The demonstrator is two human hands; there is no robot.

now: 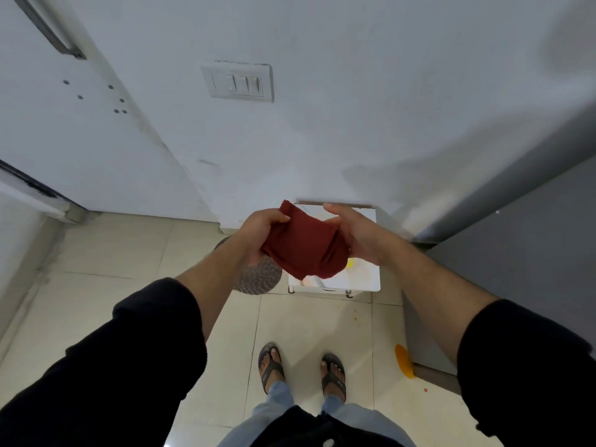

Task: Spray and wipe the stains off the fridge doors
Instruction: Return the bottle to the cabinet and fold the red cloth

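Observation:
I hold a dark red cloth (306,245) in front of me with both hands, bunched and folded over itself. My left hand (259,229) grips its left edge and my right hand (354,233) grips its right edge. The grey fridge (529,240) stands at the right, its side and door edge in view. No spray bottle shows in the view.
A small white stool or table (358,279) stands below the cloth against the white wall. A grey woven round object (258,277) sits left of it. A switch plate (238,82) is on the wall, a door (58,117) at left. A yellow object (404,361) lies by the fridge base.

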